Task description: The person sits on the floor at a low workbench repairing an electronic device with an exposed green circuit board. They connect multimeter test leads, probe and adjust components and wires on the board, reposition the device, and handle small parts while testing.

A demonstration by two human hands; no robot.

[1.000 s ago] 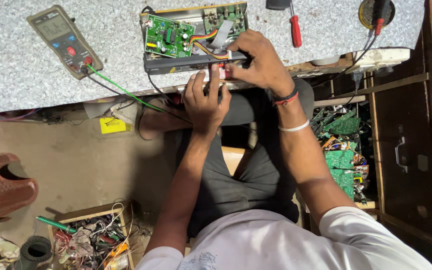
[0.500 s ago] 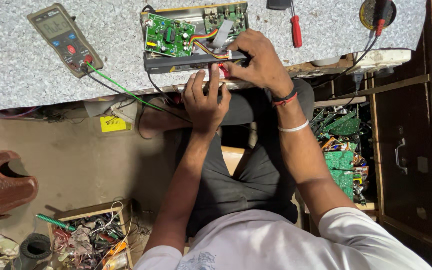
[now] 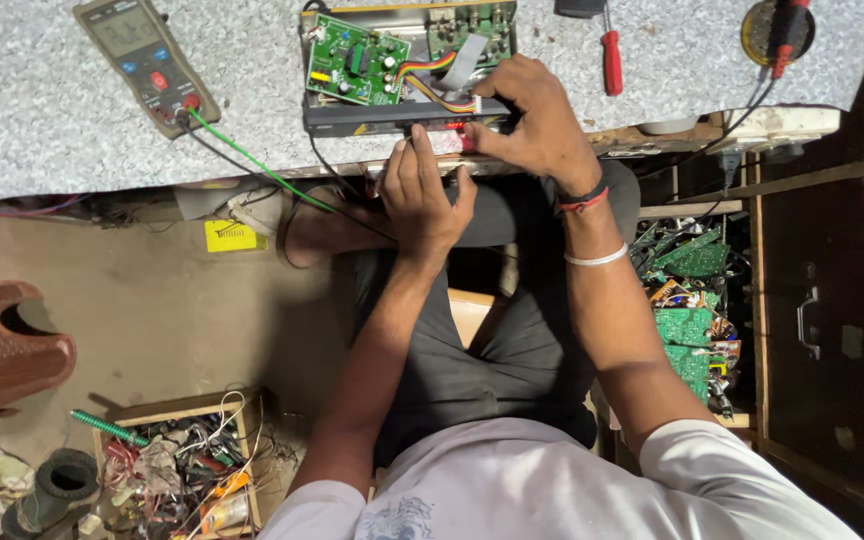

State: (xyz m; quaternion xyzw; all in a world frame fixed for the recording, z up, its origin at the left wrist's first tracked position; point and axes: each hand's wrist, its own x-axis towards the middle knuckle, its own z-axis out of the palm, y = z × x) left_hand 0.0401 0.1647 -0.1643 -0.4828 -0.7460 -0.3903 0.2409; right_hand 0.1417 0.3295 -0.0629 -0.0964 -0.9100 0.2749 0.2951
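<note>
An opened electronic device (image 3: 402, 70) with green circuit boards and a black front panel lies at the near edge of a speckled grey worktop (image 3: 72, 140). My right hand (image 3: 537, 120) rests on the device's front right corner, fingers wrapped over the black panel. My left hand (image 3: 422, 190) reaches up from below, its fingertips pressing on the front panel by a small red light. Whether the left hand holds a tool is hidden.
A multimeter (image 3: 147, 60) with green and black leads lies at the left of the worktop. A red-handled screwdriver (image 3: 612, 55) and a round tin (image 3: 777, 30) lie to the right. Circuit boards (image 3: 687, 300) fill a shelf below; a box of wires (image 3: 182, 470) and a brown stool (image 3: 2, 345) stand on the floor.
</note>
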